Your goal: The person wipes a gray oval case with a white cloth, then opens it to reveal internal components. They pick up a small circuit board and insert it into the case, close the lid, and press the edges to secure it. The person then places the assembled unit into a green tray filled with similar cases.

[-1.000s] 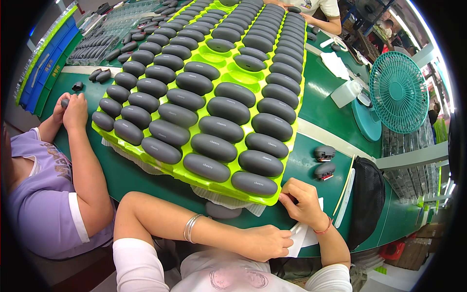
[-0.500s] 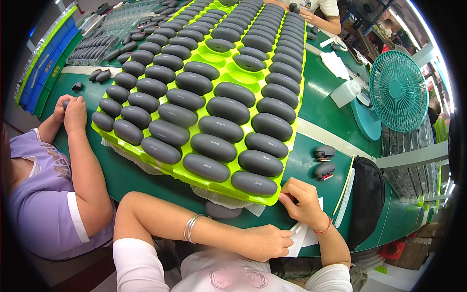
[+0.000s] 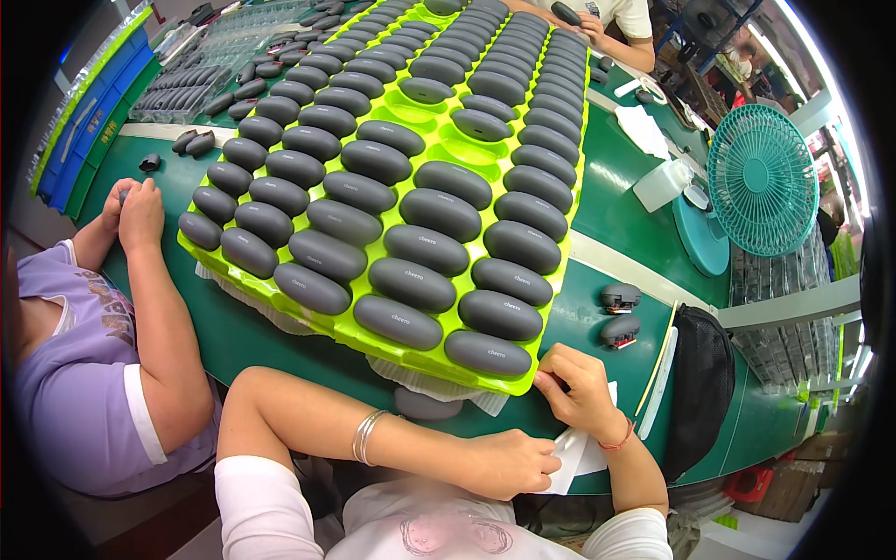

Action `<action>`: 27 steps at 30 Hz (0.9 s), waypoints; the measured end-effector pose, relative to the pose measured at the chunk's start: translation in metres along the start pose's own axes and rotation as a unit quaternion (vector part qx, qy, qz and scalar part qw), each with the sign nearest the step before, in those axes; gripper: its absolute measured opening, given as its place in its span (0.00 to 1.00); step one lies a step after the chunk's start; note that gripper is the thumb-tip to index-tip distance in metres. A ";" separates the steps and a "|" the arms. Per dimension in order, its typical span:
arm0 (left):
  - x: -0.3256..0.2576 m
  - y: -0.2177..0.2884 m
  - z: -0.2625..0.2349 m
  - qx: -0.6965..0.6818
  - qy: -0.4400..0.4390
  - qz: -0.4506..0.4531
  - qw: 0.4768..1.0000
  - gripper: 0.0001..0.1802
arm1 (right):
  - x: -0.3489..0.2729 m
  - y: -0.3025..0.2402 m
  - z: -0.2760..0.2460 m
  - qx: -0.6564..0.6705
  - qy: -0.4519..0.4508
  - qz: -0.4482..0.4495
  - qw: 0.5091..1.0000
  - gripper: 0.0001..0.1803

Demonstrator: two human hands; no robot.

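Observation:
A bright green tray (image 3: pixel 446 381) in front of me carries many dark grey oval casings (image 3: pixel 413 284) in rows. At its near right corner is my right hand (image 3: pixel 581 390), thumb and fingers curled together; whatever they grip there is hidden. My left hand (image 3: pixel 513 464) reaches across my body, its fingers closed on the edge of a white paper sheet (image 3: pixel 588 457). The sheet lies partly beneath my right wrist. Under the tray's near edge, another grey casing (image 3: pixel 427 404) shows beside white paper liners (image 3: pixel 411 378).
Two opened casings (image 3: pixel 620 330) sit right of the tray, near a thin stick (image 3: pixel 657 359) and a black mesh pouch (image 3: pixel 702 392). Behind them stand a white bottle (image 3: pixel 664 185) and a teal fan (image 3: pixel 763 177). A co-worker in purple (image 3: pixel 93 364) sits at left; blue crates (image 3: pixel 98 117) stand beyond.
My hands stay almost in place. Across the table, a co-worker's hand now shows a dark grey oval casing raised and tilted. The whole view has shifted slightly.

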State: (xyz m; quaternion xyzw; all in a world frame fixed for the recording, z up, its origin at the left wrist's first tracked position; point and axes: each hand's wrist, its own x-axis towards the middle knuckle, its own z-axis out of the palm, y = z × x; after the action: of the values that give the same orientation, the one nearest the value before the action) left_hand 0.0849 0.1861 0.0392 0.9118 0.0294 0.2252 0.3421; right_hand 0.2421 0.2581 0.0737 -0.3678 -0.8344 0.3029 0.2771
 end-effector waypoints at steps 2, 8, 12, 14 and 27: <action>0.000 0.000 -0.002 -0.010 -0.001 -0.007 1.000 0.08 | -0.001 -0.003 -0.003 0.044 0.012 0.040 0.998 0.01; 0.001 -0.001 0.001 0.035 0.014 0.043 0.998 0.09 | 0.017 -0.021 -0.045 0.022 0.184 0.035 0.982 0.11; -0.001 0.011 0.003 0.106 0.150 0.155 0.971 0.08 | 0.063 -0.047 -0.073 -0.073 0.156 -0.016 0.985 0.14; -0.003 0.011 0.013 0.109 0.110 0.127 0.980 0.08 | 0.094 -0.057 -0.078 -0.129 0.123 -0.064 0.982 0.13; -0.001 0.002 0.025 0.249 0.174 0.095 0.948 0.12 | 0.258 -0.059 -0.021 -0.220 -0.059 -0.214 0.950 0.10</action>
State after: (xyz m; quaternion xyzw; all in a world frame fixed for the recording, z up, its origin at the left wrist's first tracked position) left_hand 0.0949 0.1691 0.0231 0.9132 0.0569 0.3974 0.0702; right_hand 0.0815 0.4342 0.1920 -0.2138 -0.9544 0.0664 0.1973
